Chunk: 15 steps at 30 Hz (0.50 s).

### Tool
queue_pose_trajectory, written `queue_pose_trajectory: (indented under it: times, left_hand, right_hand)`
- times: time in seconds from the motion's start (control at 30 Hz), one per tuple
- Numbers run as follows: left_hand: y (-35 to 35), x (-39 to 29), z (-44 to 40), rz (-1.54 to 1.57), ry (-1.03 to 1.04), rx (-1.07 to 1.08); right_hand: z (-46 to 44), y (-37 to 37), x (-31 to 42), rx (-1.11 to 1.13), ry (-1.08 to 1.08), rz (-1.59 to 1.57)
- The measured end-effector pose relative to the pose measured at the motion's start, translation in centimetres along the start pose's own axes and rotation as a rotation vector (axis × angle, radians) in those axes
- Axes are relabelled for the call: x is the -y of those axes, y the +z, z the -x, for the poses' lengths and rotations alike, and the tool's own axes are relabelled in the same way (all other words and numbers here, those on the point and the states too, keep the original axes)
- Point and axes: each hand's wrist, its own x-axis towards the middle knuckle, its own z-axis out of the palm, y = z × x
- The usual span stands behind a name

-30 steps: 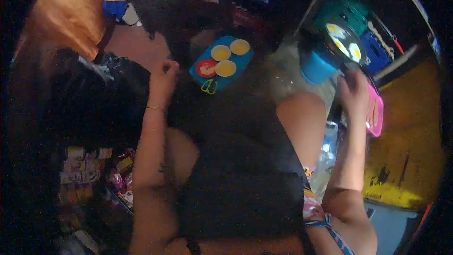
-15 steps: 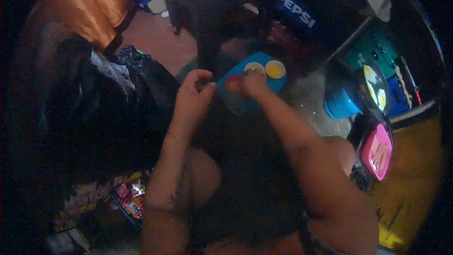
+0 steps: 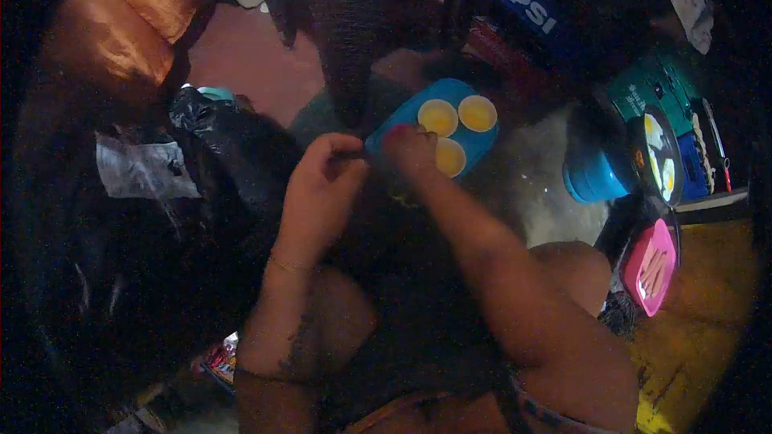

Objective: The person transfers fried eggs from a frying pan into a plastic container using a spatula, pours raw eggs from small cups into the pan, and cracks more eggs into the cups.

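A blue tray bears three pale cups: a left cup, a right cup and a lower cup, all with yellow contents. My right hand is over the tray's left part, beside the lower cup, its fingers curled and dim. Next to those fingers shows a reddish thing, too blurred to name. Just left of the tray is my left hand, thumb and fingers bent together in a pinch. Whatever it holds, if anything, is too dark to make out.
To the right stand a blue container, a dark pan with fried eggs and a pink tray with sausage-like sticks. A black plastic bag lies left. A Pepsi crate is behind.
My right hand has moved off the left cup toward the tray's near left side. A third cup now shows beside it. The view has shifted slightly, and my left hand keeps its pinch.
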Motion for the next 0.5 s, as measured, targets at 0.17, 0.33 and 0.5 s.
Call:
queue_pose_trajectory:
  times: [0.17,0.33,0.5]
  left_hand:
    - [0.4,0.0,-0.3,0.092,-0.051,0.042]
    - [0.9,-0.1,-0.4,0.062,-0.019,0.022]
    - [1.7,0.0,-0.4,0.114,-0.025,0.040]
  right_hand:
    - [0.6,-3.2,-0.3,-0.190,0.139,0.026]
    - [0.0,-3.3,-6.9,-0.443,0.083,0.052]
    - [0.4,-2.0,-9.8,-0.407,0.221,0.051]
